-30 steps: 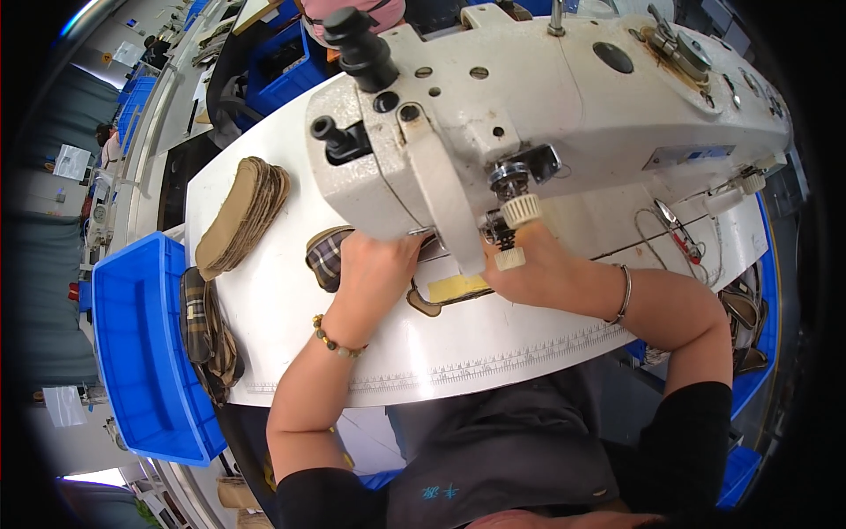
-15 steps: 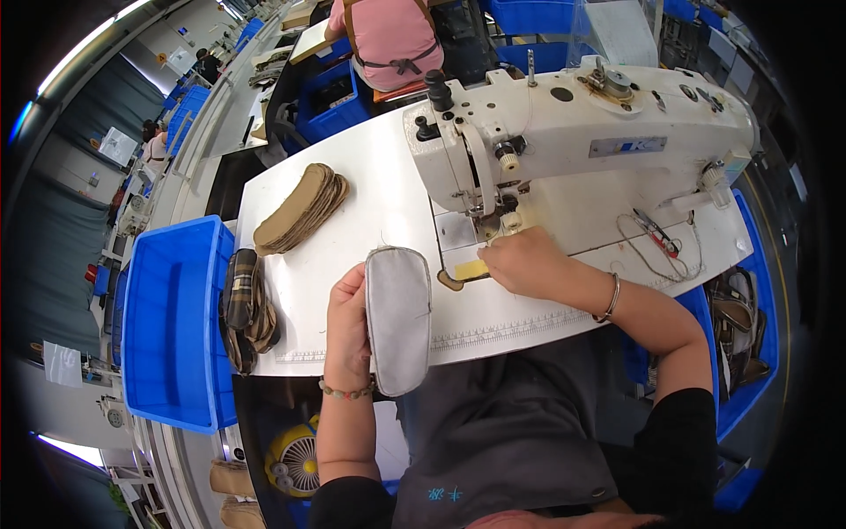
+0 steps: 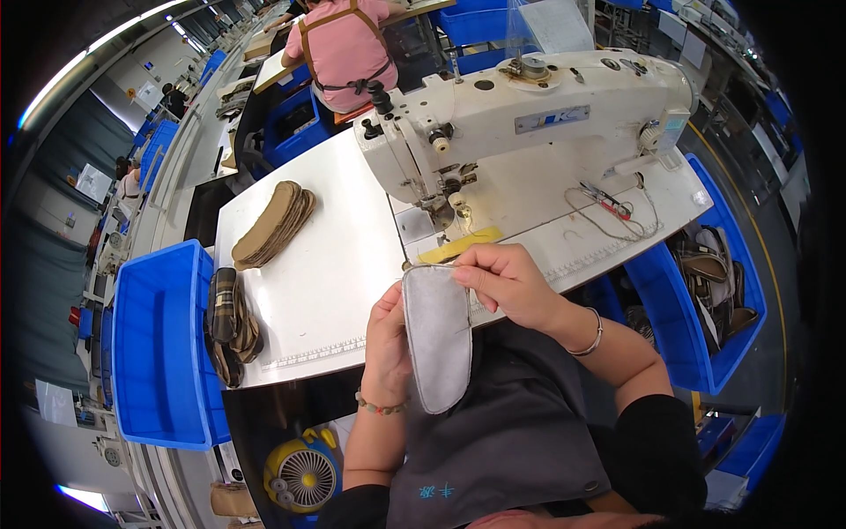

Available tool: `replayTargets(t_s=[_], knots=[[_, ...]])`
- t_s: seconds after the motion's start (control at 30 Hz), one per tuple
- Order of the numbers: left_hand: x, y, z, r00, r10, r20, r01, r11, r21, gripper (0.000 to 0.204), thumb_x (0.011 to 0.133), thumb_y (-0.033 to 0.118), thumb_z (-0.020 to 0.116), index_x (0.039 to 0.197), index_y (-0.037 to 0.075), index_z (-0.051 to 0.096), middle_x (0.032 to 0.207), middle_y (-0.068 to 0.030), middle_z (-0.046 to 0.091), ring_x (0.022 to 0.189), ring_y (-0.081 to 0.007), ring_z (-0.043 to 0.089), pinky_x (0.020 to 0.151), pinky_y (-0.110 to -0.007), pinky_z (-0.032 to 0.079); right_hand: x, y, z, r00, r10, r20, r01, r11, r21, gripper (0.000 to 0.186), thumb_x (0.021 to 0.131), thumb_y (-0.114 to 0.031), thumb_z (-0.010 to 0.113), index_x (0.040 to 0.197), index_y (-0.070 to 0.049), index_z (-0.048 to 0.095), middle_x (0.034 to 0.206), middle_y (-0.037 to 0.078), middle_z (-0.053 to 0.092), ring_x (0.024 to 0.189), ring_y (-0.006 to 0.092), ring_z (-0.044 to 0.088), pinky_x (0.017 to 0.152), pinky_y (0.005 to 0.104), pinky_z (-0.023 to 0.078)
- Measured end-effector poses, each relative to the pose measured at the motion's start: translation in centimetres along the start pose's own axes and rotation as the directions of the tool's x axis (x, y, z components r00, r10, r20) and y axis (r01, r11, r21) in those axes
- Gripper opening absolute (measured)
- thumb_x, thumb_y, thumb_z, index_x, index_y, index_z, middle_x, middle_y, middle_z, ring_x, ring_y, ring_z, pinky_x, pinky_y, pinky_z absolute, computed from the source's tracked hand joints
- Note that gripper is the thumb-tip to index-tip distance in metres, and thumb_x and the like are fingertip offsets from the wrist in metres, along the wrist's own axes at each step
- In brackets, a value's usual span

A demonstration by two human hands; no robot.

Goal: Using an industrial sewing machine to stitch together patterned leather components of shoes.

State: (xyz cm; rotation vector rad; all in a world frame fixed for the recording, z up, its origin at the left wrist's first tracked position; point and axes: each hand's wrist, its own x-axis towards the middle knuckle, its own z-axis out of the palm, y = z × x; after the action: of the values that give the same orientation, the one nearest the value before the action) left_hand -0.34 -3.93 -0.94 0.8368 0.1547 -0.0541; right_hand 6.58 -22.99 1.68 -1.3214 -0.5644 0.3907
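Note:
A grey slipper-sole piece point(image 3: 441, 339) with a dark stitched edge hangs in front of the table's near edge. My left hand point(image 3: 388, 335) grips its left side. At the top right corner my right hand point(image 3: 507, 282) pinches its rim between thumb and fingers. Just beyond my hands stands a white sewing machine point(image 3: 520, 115), its needle area above the metal plate. A yellow strip point(image 3: 460, 245) lies by the needle plate. Farther left on the white table point(image 3: 344, 256) rests a stack of brown sole pieces point(image 3: 275, 225).
Bundled plaid pieces point(image 3: 229, 322) sit at the table's left edge, next to a blue bin point(image 3: 159, 344). Red-handled snips point(image 3: 608, 201) and a cord lie under the machine arm. At the right stands another blue bin point(image 3: 701, 353) with fabric pieces. A small fan point(image 3: 304, 476) is below the table.
My right hand has come from the needle area to the sole piece's top corner and gripped it. The view has shifted, and the piece is now held between both hands.

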Motion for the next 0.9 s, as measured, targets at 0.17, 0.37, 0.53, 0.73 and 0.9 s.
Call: replayTargets(t_s=[0.17,0.37,0.53,0.73,0.9], knots=[[0.2,-1.7,-0.4,0.999,0.000,0.048,-0.003,0.998,0.059,0.019,0.099,0.013,0.060,0.112,-0.001,0.064,0.102,-0.0083,0.070,0.090,-0.0134,0.067,0.077,-0.028,0.057,-1.8,0.4,-1.5,0.992,0.110,-0.063,-0.096,0.976,0.197,0.014,0.099,-0.013,0.060,0.092,-0.002,0.064,0.071,-0.004,0.055,0.052,0.0015,0.044,0.047,0.0192,0.034],[0.6,-2.1,-2.2,0.970,0.239,-0.045,-0.159,0.765,0.624,0.014,0.099,0.015,0.062,0.104,0.003,0.066,0.090,-0.0041,0.068,0.079,-0.0099,0.064,0.068,-0.022,0.053,-7.4,-3.5,-7.7,0.961,-0.115,-0.251,0.000,0.910,-0.415,0.016,0.097,-0.014,0.061,0.091,0.001,0.064,0.069,0.003,0.058,0.065,0.0105,0.054,0.060,0.0276,0.041],[1.1,-1.7,-4.8,0.951,0.308,-0.035,-0.192,0.673,0.714,0.013,0.097,0.014,0.065,0.100,0.001,0.066,0.086,-0.0038,0.067,0.071,-0.0073,0.058,0.065,-0.020,0.048,-13.5,-9.6,-12.9,0.761,-0.505,-0.408,-0.542,-0.147,-0.828,0.013,0.085,-0.017,0.067,0.094,-0.007,0.069,0.082,0.009,0.064,0.077,0.0276,0.066,0.064,0.0354,0.052],[1.9,-2.2,-4.3,0.976,0.215,0.038,-0.168,0.631,0.757,0.011,0.096,0.009,0.066,0.096,-0.001,0.065,0.083,-0.0036,0.065,0.072,-0.0067,0.057,0.066,-0.019,0.046,-15.0,-4.5,-14.6,0.819,-0.402,-0.409,-0.509,-0.182,-0.841,0.010,0.079,-0.015,0.068,0.084,-0.006,0.067,0.089,0.010,0.062,0.074,0.0297,0.068,0.059,0.0399,0.055],[1.2,-1.1,-4.8,0.973,0.229,0.019,-0.157,0.606,0.780,0.009,0.094,0.007,0.067,0.095,-0.002,0.065,0.082,-0.0027,0.065,0.072,-0.0064,0.057,0.066,-0.019,0.046,-8.4,1.8,-10.1,0.971,-0.191,-0.143,-0.142,0.021,-0.990,0.009,0.080,-0.015,0.064,0.077,-0.006,0.065,0.072,0.012,0.066,0.070,0.0325,0.069,0.057,0.0445,0.053]])
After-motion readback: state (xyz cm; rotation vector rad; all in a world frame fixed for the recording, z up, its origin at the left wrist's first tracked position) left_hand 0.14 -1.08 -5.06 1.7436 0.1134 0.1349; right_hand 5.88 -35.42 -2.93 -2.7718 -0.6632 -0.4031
